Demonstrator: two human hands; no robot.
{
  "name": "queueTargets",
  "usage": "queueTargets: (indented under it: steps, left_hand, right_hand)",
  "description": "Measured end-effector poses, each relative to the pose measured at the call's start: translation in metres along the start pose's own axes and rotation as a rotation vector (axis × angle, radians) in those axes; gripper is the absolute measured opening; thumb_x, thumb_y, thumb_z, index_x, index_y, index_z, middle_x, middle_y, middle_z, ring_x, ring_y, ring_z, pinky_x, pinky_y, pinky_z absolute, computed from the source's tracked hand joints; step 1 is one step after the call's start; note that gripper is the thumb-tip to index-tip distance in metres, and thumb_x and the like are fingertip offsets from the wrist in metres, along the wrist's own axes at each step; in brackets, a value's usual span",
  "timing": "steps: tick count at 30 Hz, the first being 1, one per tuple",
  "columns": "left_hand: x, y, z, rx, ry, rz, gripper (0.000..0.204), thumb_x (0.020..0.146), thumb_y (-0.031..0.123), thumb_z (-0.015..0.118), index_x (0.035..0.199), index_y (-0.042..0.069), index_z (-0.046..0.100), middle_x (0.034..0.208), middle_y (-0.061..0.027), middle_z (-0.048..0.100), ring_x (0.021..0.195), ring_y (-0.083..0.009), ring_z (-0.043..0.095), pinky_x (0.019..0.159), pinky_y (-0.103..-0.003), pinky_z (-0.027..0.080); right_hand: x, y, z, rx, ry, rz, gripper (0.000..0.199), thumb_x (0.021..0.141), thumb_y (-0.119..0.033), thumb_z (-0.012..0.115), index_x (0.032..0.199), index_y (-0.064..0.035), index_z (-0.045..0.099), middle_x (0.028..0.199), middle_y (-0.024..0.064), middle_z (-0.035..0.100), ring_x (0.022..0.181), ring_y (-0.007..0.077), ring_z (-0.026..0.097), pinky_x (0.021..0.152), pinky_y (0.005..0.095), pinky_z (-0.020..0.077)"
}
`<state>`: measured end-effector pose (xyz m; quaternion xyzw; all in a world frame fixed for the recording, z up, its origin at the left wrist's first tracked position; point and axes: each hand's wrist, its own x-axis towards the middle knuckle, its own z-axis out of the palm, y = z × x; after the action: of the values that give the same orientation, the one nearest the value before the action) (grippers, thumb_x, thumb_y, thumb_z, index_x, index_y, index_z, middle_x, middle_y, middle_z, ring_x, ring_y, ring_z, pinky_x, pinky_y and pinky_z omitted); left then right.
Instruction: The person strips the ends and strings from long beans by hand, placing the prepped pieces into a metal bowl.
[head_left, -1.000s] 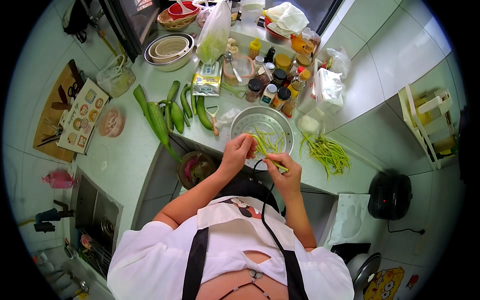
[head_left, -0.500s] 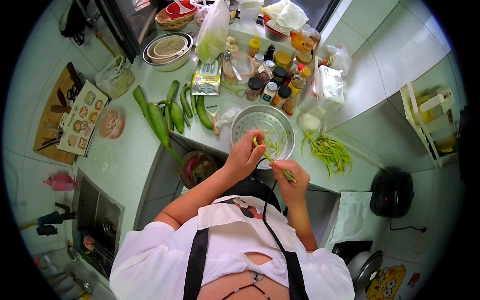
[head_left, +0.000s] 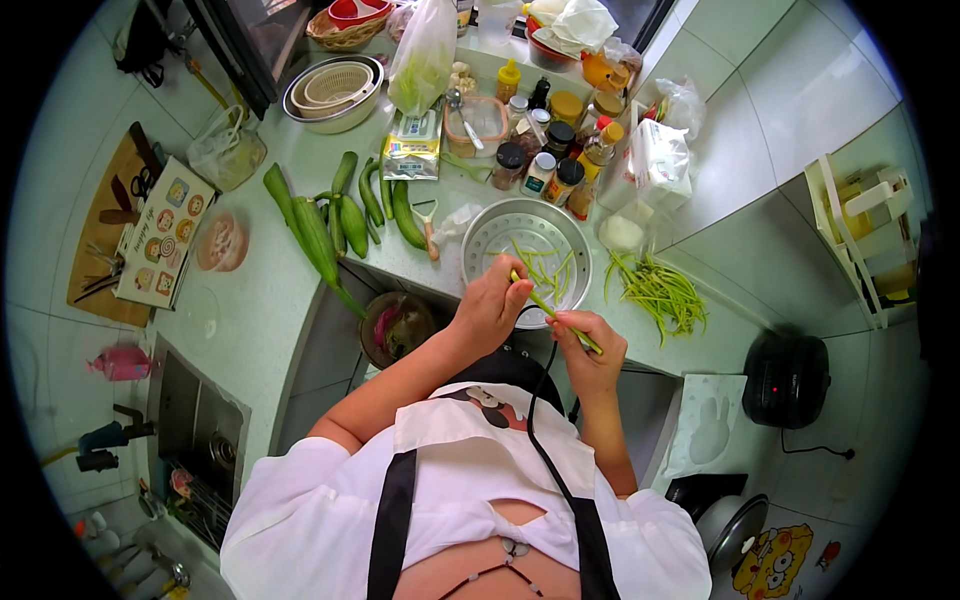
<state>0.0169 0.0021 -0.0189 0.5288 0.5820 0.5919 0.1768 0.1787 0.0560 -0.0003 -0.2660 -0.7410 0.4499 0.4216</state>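
Above the perforated metal basin point(head_left: 490, 236), the left hand point(head_left: 492, 308) and right hand point(head_left: 592, 352) pinch the green beans point(head_left: 541, 303); close-set pinches should steady them.

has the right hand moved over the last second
Yes, the right hand has shifted a little to the right, judged against the metal bowl on the counter.

Yellow-green beans point(head_left: 667, 300) as I see them from my remote end, silver-grey pan point(head_left: 488, 236) dotted with holes, deeper green gourds point(head_left: 317, 243), pink bottle point(head_left: 121, 364), black straps point(head_left: 391, 525) over white shirt point(head_left: 285, 505).
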Motion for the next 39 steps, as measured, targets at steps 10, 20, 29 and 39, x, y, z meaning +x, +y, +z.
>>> queueTargets:
  steps: [10, 20, 29, 39]
  left_hand:
    - [0.003, 0.006, -0.004, 0.047, -0.048, -0.030, 0.022, 0.095, 0.026, 0.047, 0.091, 0.004, 0.050, 0.068, -0.0179, 0.053, 0.064, -0.0389, 0.053, 0.056, -0.041, 0.042]
    - [0.001, 0.000, -0.008, 0.030, -0.064, -0.029, 0.021, 0.093, 0.020, 0.051, 0.085, 0.001, 0.049, 0.072, -0.0184, 0.050, 0.070, -0.0391, 0.052, 0.059, -0.040, 0.041]
    - [-0.006, -0.010, -0.020, 0.112, -0.086, -0.138, 0.022, 0.094, 0.017, 0.049, 0.080, -0.001, 0.049, 0.067, -0.0146, 0.048, 0.059, -0.0277, 0.047, 0.056, -0.034, 0.039]
    - [-0.018, -0.027, -0.017, 0.365, -0.279, -0.048, 0.016, 0.089, 0.018, 0.054, 0.087, 0.003, 0.049, 0.077, -0.0170, 0.055, 0.073, -0.0385, 0.056, 0.060, -0.045, 0.044]
  right_hand:
    - [0.001, -0.005, 0.001, 0.041, 0.006, 0.092, 0.009, 0.083, -0.003, 0.065, 0.091, 0.0002, 0.062, 0.083, 0.0100, 0.067, 0.074, 0.0150, 0.065, 0.063, 0.0235, 0.0512]
    - [0.008, 0.006, 0.001, 0.266, 0.058, 0.408, 0.012, 0.083, -0.005, 0.066, 0.093, -0.0003, 0.062, 0.085, 0.0063, 0.064, 0.078, 0.0125, 0.063, 0.065, 0.0241, 0.0509]
    - [0.010, 0.000, 0.012, -0.387, -0.080, 0.114, 0.012, 0.076, -0.008, 0.069, 0.086, -0.0037, 0.066, 0.079, 0.0091, 0.062, 0.071, 0.0226, 0.062, 0.063, 0.0288, 0.0488]
    - [0.007, 0.019, 0.019, -0.133, -0.026, 0.295, 0.014, 0.082, -0.008, 0.067, 0.091, 0.0028, 0.066, 0.073, 0.0020, 0.058, 0.064, 0.0077, 0.053, 0.056, 0.0228, 0.0413]
